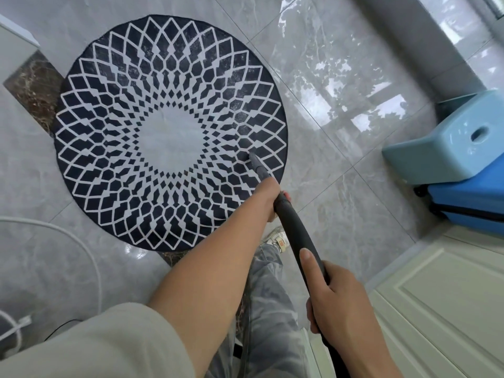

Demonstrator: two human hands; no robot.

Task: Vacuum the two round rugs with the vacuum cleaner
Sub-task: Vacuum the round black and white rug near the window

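One round rug (109,148), dark navy with a white diamond lattice and a pale centre, lies flat on the grey tiled floor. The vacuum's dark nozzle (245,147) touches the rug right of its centre. A grey wand (259,167) runs back from it into a black curved hose handle (297,236). My left hand (270,197) grips the wand where it meets the hose, over the rug's lower right edge. My right hand (335,298) grips the black handle lower down, thumb laid along it. The vacuum body is out of view.
A light blue plastic stool (447,148) sits on a blue suitcase (469,208) at the right. A pale panelled cabinet (436,309) fills the lower right. White cord (90,255) curves over the floor at lower left. My leg and shoe (278,238) stand below the rug.
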